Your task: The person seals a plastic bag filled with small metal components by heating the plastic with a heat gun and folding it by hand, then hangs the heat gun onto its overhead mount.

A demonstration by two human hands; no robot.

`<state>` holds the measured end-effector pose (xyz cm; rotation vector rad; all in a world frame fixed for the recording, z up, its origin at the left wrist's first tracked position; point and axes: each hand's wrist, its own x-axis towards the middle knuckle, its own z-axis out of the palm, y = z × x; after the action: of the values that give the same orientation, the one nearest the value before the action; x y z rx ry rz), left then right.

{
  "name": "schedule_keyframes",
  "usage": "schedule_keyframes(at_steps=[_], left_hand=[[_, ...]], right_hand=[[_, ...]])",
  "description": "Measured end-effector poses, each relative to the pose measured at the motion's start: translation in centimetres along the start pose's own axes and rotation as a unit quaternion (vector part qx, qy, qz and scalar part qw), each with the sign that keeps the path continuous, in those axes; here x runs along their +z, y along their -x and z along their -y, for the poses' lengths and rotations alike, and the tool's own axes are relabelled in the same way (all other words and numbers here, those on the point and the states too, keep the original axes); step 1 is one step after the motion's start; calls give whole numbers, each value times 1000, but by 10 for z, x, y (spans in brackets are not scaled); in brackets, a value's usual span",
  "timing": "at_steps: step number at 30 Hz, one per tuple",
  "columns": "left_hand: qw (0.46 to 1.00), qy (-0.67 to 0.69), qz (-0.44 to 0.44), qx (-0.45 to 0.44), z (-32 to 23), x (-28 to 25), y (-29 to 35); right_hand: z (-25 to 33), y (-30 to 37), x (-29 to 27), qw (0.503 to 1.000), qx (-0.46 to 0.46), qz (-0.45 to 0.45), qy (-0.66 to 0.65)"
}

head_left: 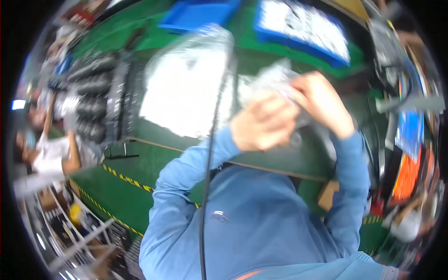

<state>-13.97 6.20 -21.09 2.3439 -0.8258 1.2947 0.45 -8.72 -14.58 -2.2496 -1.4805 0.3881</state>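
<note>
Left hand [262, 125] and right hand [322, 103] raised together, fingers curled.

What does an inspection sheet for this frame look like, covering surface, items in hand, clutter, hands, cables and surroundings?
Surface: green worktop with a yellow-and-black striped edge; picture blurred.
Job's things: crumpled clear plastic bag held in both hands; what is inside it cannot be told.
Clutter: large clear bag with white contents lying on the worktop; blue tray of white parts; second blue tray; row of dark cylinders at left.
Hands: left hand and right hand both closed on the crumpled bag, fingers curled.
Cables: one dark cable running from the lower edge up across the blue sleeve.
Surroundings: another person seated at left; racks and coloured items at right, blurred.
</note>
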Motion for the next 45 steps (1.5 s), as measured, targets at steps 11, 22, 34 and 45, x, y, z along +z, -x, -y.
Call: schedule_keyframes(at_steps=[11, 22, 34, 45], left_hand=[[922, 94, -158, -342, 15, -18, -1], [860, 219, -63, -456, 31, 32, 42], [847, 247, -29, -470, 38, 24, 30], [849, 275, -45, -449, 28, 31, 34]], right_hand=[[0, -1, -13, 997, -75, 11, -27], [1, -1, 1, 989, -105, 82, -71], [-19, -25, 9, 976, -33, 160, -141], [-17, -15, 19, 969, -208, 130, -23]])
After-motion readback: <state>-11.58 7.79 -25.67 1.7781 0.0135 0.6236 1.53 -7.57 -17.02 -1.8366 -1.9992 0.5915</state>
